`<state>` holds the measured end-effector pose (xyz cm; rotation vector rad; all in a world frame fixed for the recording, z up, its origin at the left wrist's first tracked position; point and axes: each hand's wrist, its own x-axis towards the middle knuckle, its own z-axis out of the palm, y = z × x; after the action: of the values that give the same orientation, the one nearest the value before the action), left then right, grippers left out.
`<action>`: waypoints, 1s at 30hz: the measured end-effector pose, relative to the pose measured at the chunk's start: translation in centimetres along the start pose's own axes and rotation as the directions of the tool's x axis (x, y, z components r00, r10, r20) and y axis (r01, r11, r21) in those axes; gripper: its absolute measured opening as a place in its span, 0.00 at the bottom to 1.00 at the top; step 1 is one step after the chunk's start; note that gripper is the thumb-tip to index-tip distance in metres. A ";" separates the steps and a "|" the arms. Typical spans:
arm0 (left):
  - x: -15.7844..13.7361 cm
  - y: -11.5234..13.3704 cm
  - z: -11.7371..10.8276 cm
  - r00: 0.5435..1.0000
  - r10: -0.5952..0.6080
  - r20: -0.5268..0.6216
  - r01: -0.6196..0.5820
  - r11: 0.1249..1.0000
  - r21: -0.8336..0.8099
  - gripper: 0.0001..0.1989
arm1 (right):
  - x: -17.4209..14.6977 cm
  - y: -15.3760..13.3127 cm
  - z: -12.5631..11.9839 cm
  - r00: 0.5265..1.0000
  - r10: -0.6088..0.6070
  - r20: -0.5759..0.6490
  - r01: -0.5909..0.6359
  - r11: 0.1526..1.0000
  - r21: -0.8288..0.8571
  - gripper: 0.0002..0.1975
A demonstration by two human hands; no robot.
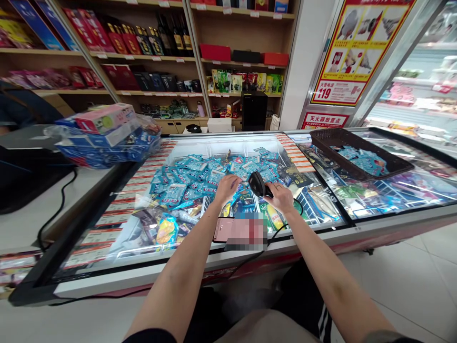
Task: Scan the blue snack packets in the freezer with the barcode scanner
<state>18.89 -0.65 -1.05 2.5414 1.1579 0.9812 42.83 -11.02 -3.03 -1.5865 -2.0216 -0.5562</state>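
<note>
My right hand grips a black handheld barcode scanner, its head tilted toward my left hand. My left hand is closed, with fingertips pinched just left of the scanner; what they hold, if anything, is too small to make out. Under and beyond both hands, many small blue packets lie in a loose pile on the glass top of a chest freezer. A pink phone, partly blurred over, lies on the freezer's near side, between my forearms. The scanner's black cable runs down past the phone.
A brown tray with more blue packets sits at the right. Plastic-wrapped boxes are stacked at the left, beside a dark machine. Price labels line the glass. Stocked shelves stand behind the freezer.
</note>
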 end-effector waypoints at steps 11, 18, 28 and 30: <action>2.0 -1.4 -0.7 0.977 -0.190 -0.098 0.207 0.954 0.216 0.17 | 0.1 -0.1 -0.4 1.000 0.006 0.015 -0.006 1.000 -0.001 0.23; 0.4 -4.0 -1.6 0.992 -0.129 0.017 0.117 0.940 0.320 0.18 | 0.1 -0.1 -0.5 1.000 0.009 0.020 -0.009 1.000 0.006 0.22; 1.3 -5.7 -3.2 0.988 -0.150 0.035 0.130 0.934 0.334 0.19 | 0.1 -0.1 -0.4 0.999 0.002 0.042 -0.003 0.999 0.034 0.22; 1.8 -5.1 -2.7 0.985 -0.172 0.021 0.157 0.938 0.310 0.17 | 0.1 -0.1 -0.4 0.999 0.001 0.042 -0.002 0.999 0.032 0.22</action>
<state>14.96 3.82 -0.23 2.6212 1.5904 0.7448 42.78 -11.19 -2.68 -1.5932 -2.0496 -0.4909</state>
